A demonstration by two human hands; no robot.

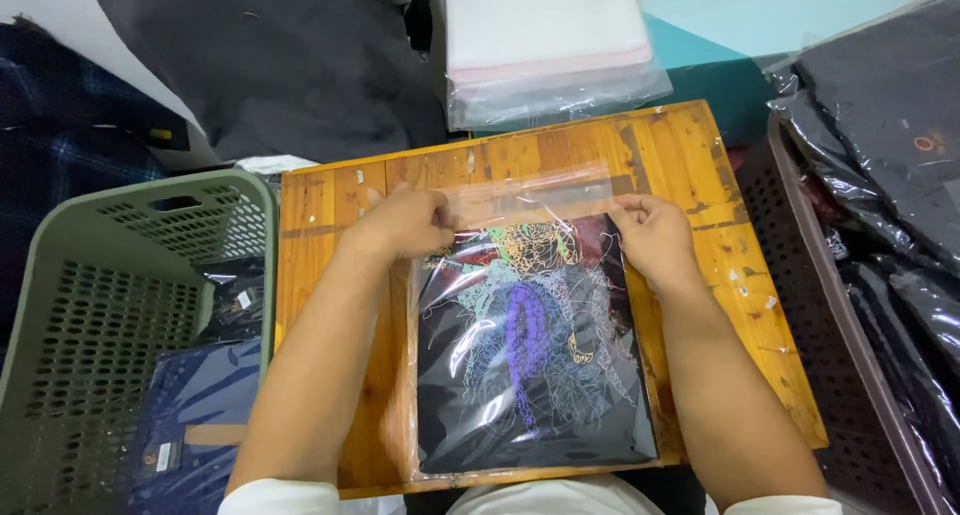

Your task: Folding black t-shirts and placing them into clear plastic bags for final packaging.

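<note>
A green perforated basket (70, 305) fills the lower left, with bagged dark garments (205, 415) inside; a dark crate (850, 305) at right holds more. On the centre wooden board (690, 165) lies a clear bag (530, 355) containing a folded black printed garment (535, 375). Left hand (405, 222) and right hand (650, 235) pinch its upper corners.

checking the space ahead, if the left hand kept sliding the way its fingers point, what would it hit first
The left hand points right along the clear bag flap. Straight on, it would likely meet the right hand first, which pinches the same flap; only film over the wooden board lies between.
</note>
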